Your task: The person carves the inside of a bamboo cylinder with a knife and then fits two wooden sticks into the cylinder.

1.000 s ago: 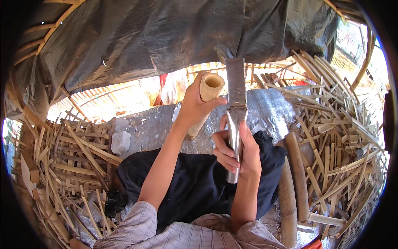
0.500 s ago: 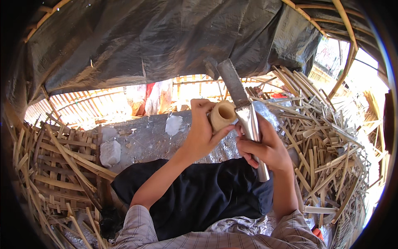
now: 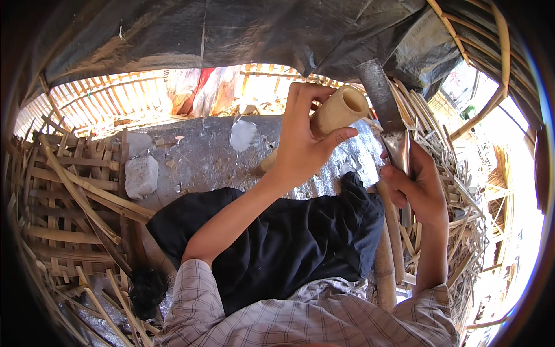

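1. Grasping, with the left hand [image 3: 300, 139], a hollow bamboo tube [image 3: 335, 113] just below its open mouth; tilting that mouth up and rightward, with the lower end showing left of the wrist.
2. Likely light, stiff and fairly smooth to handle, though apt to split along the grain if knocked at the rim. Best held around the outer wall, below the mouth, clear of the blade side.
3. Clasping, with the right hand [image 3: 419, 185], a broad-bladed knife [image 3: 397, 141] by its shiny metal handle, blade angled up beside the tube's mouth. Probably blade-heavy and slick to grip; safest taken low on the handle. Hard to tell, from this side, how far around the fingers close.
4. Compared with half a second ago, moved apart: now leaving a plain gap between left thumb and knife, where nearly meeting earlier. Also showing more of the tube's side wall.
5. See, below both hands, a black cloth [image 3: 277, 243]; well left of the left hand, a whitish block [image 3: 141, 176]; right of the right hand, heaped bamboo strips [image 3: 462, 191].
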`<move>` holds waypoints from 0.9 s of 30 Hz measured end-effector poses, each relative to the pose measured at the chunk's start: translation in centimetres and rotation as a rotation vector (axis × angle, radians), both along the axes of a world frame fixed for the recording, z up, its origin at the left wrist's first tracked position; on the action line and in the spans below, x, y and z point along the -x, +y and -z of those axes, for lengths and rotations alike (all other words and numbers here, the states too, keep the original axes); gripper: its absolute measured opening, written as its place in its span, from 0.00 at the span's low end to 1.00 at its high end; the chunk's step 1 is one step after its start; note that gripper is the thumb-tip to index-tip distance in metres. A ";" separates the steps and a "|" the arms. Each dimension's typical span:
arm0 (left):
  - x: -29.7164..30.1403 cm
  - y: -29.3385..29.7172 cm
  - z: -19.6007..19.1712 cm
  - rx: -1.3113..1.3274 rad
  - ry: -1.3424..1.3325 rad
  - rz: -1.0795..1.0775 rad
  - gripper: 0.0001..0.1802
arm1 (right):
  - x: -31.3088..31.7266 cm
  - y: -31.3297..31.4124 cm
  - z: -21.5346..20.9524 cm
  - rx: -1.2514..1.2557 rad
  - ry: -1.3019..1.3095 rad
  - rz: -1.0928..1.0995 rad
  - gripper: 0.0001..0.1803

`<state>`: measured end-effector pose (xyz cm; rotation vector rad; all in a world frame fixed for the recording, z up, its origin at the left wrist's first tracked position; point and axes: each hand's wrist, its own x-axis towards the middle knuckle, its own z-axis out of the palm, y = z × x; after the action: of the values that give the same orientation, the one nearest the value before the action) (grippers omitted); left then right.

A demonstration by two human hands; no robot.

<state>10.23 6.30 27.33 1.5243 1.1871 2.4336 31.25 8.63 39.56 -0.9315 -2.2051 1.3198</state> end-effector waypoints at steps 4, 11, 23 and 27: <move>0.6 0.2 0.2 0.000 0.035 -0.015 0.34 | 0.3 -0.4 -0.6 -0.058 0.028 -0.037 0.17; 0.5 -0.6 -0.2 0.003 0.038 -0.063 0.34 | 0.2 -0.3 -0.3 -0.139 -0.037 -0.076 0.14; 2.3 -0.2 0.2 0.017 0.034 -0.069 0.32 | 0.0 -0.5 0.2 -0.154 -0.041 -0.064 0.15; 2.6 -0.7 -0.1 0.098 -0.018 0.004 0.33 | 0.3 -0.5 0.9 -0.142 0.012 -0.075 0.13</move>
<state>7.65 5.65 27.39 1.4738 1.2781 2.3441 30.94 8.17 38.67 -0.7929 -2.3109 1.1797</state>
